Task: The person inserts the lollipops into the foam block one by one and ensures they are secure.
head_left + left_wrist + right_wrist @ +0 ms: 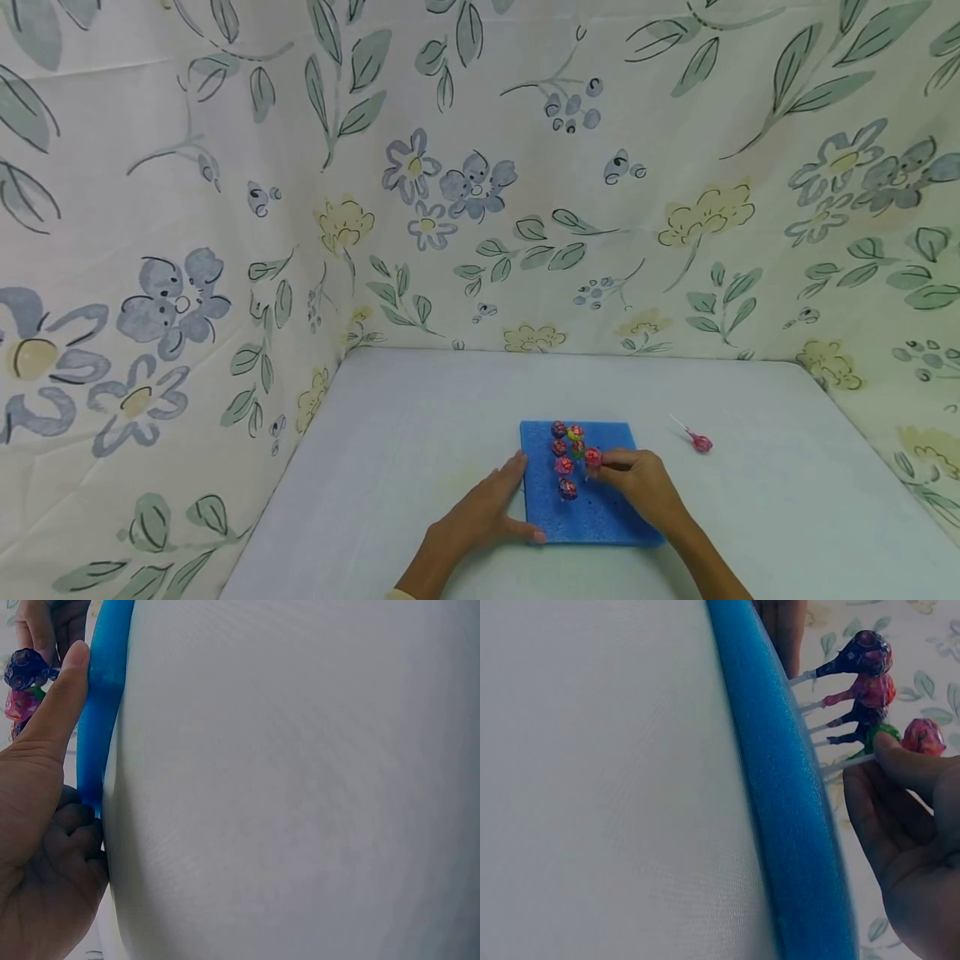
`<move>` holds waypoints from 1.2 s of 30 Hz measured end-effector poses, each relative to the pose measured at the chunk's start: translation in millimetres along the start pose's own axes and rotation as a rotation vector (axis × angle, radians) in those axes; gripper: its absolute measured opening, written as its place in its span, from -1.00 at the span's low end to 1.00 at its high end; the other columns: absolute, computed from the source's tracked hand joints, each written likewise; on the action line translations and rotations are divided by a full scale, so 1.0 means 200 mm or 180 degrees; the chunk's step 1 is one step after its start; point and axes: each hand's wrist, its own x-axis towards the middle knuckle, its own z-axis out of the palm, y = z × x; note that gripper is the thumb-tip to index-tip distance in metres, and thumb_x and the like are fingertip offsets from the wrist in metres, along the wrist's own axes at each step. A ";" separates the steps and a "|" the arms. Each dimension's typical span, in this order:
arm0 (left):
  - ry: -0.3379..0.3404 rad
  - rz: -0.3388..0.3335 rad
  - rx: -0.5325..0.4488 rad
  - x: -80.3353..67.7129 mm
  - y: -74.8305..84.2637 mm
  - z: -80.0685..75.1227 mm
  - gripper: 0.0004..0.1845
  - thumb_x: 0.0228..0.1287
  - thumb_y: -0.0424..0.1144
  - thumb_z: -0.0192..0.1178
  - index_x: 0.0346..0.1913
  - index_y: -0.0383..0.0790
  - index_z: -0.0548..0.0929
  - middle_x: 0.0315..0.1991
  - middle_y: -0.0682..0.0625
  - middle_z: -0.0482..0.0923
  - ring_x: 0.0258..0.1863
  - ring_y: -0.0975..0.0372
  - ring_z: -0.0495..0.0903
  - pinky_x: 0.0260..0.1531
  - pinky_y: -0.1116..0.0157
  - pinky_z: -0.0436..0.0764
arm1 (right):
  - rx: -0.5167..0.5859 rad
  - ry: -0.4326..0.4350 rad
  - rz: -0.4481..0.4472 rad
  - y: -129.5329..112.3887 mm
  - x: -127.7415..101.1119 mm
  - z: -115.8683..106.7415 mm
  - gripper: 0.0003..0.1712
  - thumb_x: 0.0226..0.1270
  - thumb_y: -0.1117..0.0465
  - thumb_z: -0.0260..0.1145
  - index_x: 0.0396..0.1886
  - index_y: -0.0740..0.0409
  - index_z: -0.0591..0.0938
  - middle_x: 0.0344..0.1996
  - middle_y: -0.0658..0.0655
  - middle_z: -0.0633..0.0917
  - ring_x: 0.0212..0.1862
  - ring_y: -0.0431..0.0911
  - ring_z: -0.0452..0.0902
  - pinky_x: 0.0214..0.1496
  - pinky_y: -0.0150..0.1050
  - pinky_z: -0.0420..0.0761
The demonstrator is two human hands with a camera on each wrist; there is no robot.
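A blue foam board lies on the table. Several wrapped lollipops stand upright by their white sticks in two rows, among them a dark-wrapped lollipop and a pink one. My right hand pinches the stick of a pink-red lollipop between thumb and fingertips, just under its head. That stick reaches down to the board, beside a green-wrapped lollipop. My left hand rests at the board's front left corner, fingers along the left edge, thumb by the front edge.
One more lollipop lies on the white table right of the board, stick toward the back left. Floral-printed cloth hangs behind the table and along both sides.
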 end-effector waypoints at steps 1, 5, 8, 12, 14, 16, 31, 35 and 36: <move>-0.0001 0.0001 -0.0002 0.00 0.00 0.00 0.34 0.02 0.32 0.57 0.74 -0.10 0.04 0.74 0.00 0.03 0.70 0.05 0.09 0.61 -0.08 0.22 | -0.0006 0.0005 0.0011 0.00 0.00 0.00 -0.91 0.40 0.22 0.48 -0.26 0.03 0.89 -0.25 -0.07 0.87 -0.06 -0.20 0.77 0.00 -0.47 0.68; -0.0010 0.0008 -0.0018 0.00 0.00 0.00 0.34 0.02 0.32 0.57 0.74 -0.09 0.04 0.74 0.01 0.02 0.70 0.06 0.09 0.62 -0.07 0.21 | -0.0006 0.0011 0.0043 0.00 0.00 0.01 -0.91 0.39 0.21 0.49 -0.27 0.01 0.89 -0.26 -0.07 0.87 -0.04 -0.19 0.76 0.01 -0.46 0.67; -0.0015 0.0003 -0.0015 0.00 0.00 0.00 0.33 0.03 0.32 0.56 0.74 -0.09 0.04 0.74 0.01 0.02 0.70 0.06 0.09 0.62 -0.07 0.21 | -0.0024 0.0022 0.0036 0.00 0.00 0.01 -0.92 0.38 0.22 0.49 -0.29 -0.01 0.89 -0.26 -0.08 0.87 -0.05 -0.19 0.75 0.01 -0.45 0.68; -0.0016 -0.0012 -0.0008 0.00 0.00 -0.01 0.32 0.04 0.32 0.56 0.73 -0.09 0.05 0.73 0.00 0.03 0.70 0.06 0.09 0.62 -0.07 0.22 | -0.0095 -0.0012 -0.0009 0.01 0.00 0.02 -0.93 0.36 0.21 0.52 -0.29 -0.05 0.89 -0.25 -0.11 0.87 -0.01 -0.17 0.73 0.03 -0.41 0.68; -0.0020 -0.0025 -0.0009 0.00 0.01 -0.01 0.32 0.04 0.31 0.57 0.73 -0.09 0.06 0.73 0.00 0.04 0.69 0.05 0.10 0.61 -0.08 0.22 | -0.0144 -0.0034 -0.0025 0.02 -0.01 0.03 -0.93 0.34 0.20 0.53 -0.28 -0.08 0.89 -0.24 -0.12 0.87 0.01 -0.15 0.72 0.05 -0.39 0.68; -0.0025 -0.0031 -0.0010 0.00 0.01 -0.01 0.32 0.04 0.31 0.57 0.73 -0.09 0.06 0.73 -0.01 0.05 0.69 0.05 0.10 0.61 -0.08 0.23 | -0.0204 -0.0044 -0.0024 0.02 -0.01 0.03 -0.94 0.34 0.18 0.53 -0.29 -0.09 0.89 -0.24 -0.14 0.86 0.02 -0.15 0.71 0.06 -0.37 0.67; -0.0071 -0.0071 0.0001 0.02 -0.01 0.00 0.32 0.04 0.34 0.54 0.74 -0.05 0.03 0.74 0.02 0.01 0.70 0.05 0.08 0.62 -0.08 0.22 | -0.0280 -0.0094 0.0138 -0.01 -0.02 0.04 -0.95 0.33 0.14 0.54 -0.25 -0.06 0.89 -0.18 -0.10 0.86 0.13 -0.08 0.69 0.30 0.08 0.64; -0.0068 -0.0101 0.0001 0.02 0.00 0.01 0.33 0.03 0.33 0.55 0.74 -0.05 0.03 0.74 0.02 0.02 0.70 0.05 0.09 0.61 -0.07 0.23 | -0.0251 -0.0130 0.0161 0.00 -0.02 0.03 -0.88 0.33 0.08 0.55 -0.18 -0.07 0.88 -0.11 -0.08 0.86 0.18 -0.03 0.67 0.36 0.21 0.58; -0.0064 -0.0106 -0.0001 0.02 0.00 0.01 0.33 0.03 0.33 0.56 0.74 -0.05 0.04 0.74 0.02 0.03 0.70 0.05 0.09 0.61 -0.08 0.23 | -0.0236 -0.0135 0.0167 0.01 -0.02 0.03 -0.86 0.33 0.07 0.55 -0.16 -0.06 0.88 -0.09 -0.07 0.86 0.19 -0.02 0.67 0.36 0.23 0.58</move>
